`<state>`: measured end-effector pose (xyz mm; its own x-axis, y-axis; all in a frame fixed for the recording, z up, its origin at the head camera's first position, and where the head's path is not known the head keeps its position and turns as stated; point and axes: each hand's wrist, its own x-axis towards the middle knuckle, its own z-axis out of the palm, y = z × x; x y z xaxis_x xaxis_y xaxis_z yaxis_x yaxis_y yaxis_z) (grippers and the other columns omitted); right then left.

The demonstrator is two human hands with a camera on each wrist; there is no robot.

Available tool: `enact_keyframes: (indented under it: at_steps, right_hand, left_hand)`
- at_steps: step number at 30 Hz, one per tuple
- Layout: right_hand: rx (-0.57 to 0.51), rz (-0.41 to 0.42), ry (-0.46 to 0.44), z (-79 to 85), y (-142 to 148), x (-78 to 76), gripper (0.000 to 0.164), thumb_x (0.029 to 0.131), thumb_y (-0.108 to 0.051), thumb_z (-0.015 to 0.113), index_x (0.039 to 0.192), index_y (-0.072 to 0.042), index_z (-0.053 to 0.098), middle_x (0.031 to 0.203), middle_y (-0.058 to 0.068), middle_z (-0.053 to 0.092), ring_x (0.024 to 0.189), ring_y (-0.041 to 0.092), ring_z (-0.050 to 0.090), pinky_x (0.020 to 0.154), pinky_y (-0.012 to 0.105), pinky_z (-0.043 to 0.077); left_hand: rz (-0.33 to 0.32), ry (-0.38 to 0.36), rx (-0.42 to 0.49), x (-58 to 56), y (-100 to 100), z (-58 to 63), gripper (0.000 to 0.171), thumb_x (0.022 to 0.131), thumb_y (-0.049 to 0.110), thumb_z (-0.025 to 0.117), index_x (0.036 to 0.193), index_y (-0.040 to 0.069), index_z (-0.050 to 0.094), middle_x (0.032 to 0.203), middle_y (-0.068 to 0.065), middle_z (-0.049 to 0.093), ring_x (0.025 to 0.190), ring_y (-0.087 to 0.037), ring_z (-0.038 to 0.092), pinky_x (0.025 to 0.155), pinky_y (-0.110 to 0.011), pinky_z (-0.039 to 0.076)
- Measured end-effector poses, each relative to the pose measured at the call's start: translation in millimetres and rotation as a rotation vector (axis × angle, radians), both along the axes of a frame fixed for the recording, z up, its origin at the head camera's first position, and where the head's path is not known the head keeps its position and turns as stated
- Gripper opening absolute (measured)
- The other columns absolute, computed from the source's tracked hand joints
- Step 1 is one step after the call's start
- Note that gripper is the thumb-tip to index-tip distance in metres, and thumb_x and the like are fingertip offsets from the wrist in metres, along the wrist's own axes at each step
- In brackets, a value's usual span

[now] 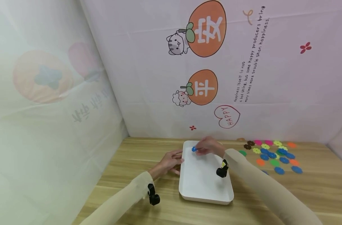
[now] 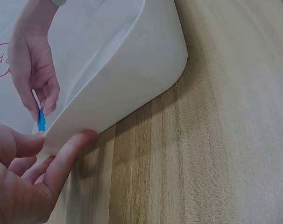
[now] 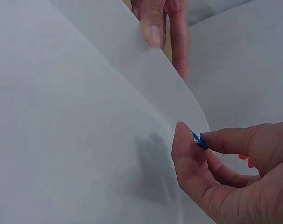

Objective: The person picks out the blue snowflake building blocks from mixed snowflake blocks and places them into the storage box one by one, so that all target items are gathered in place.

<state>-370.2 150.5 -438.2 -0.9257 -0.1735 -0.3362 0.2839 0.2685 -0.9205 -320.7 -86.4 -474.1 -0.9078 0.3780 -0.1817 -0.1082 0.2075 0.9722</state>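
Observation:
A shallow white tray (image 1: 203, 184) lies lengthwise on the wooden table. My left hand (image 1: 170, 161) holds its left side: the thumb is at the rim and the fingers lie along the outer wall (image 2: 118, 88). Over the tray's far left corner, my right hand (image 1: 208, 146) pinches a small blue flower-shaped disc (image 1: 193, 149) between thumb and fingertips. The right wrist view shows the disc (image 3: 199, 140) edge-on, close over the tray wall, with the hand's shadow on the tray floor. No other piece shows inside the tray.
Right of the tray, loose flower-shaped discs are scattered on the table (image 1: 142, 150): several blue discs (image 1: 279, 170), yellow ones (image 1: 256, 150), orange ones (image 1: 260, 162), plus green, pink and dark brown. A printed white cloth (image 1: 148, 78) stands behind the table, another at the left.

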Motion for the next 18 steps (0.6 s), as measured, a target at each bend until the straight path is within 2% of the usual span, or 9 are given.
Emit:
enact_keyframes:
  at_steps: [7, 13, 15, 18]
  right_hand:
    - [-0.024, -0.019, -0.034, -15.8, -23, 0.0, 0.036, 0.101, 0.004, 0.061, 0.133, 0.019, 0.054, 0.115, 0.032, 0.069, 0.088, 0.027, 0.075, 0.091, 0.040, 0.066]
    - [-0.113, -0.085, -0.043, -21.7, -28, -1.1, 0.034, 0.100, 0.008, 0.060, 0.130, 0.022, 0.052, 0.119, 0.034, 0.066, 0.089, 0.027, 0.073, 0.094, 0.040, 0.065]
    - [-0.159, -0.074, -0.055, -20.3, -28, -0.1, 0.037, 0.101, 0.008, 0.058, 0.133, 0.023, 0.050, 0.128, 0.038, 0.062, 0.097, 0.032, 0.073, 0.099, 0.041, 0.063]
    - [-0.245, -0.047, -0.082, -14.9, -26, 1.8, 0.044, 0.105, 0.006, 0.051, 0.143, 0.024, 0.040, 0.146, 0.042, 0.047, 0.123, 0.044, 0.064, 0.112, 0.046, 0.054]
  left_hand:
    - [0.006, 0.001, 0.003, -0.4, 1, -1.4, 0.057, 0.104, 0.005, 0.063, 0.158, 0.004, 0.044, 0.150, -0.028, 0.054, 0.126, -0.040, 0.065, 0.063, -0.039, 0.068]
    - [0.002, 0.007, 0.007, -0.9, 2, -1.7, 0.057, 0.103, 0.004, 0.063, 0.157, 0.004, 0.045, 0.150, -0.028, 0.055, 0.125, -0.039, 0.066, 0.062, -0.039, 0.068]
    - [0.005, 0.004, 0.005, -0.8, 2, -1.5, 0.057, 0.103, 0.004, 0.063, 0.158, 0.004, 0.045, 0.150, -0.028, 0.055, 0.124, -0.039, 0.066, 0.062, -0.038, 0.068]
    - [0.007, 0.006, -0.001, -0.6, 2, -0.9, 0.057, 0.103, 0.004, 0.063, 0.158, 0.004, 0.045, 0.150, -0.028, 0.055, 0.124, -0.039, 0.066, 0.061, -0.038, 0.068]
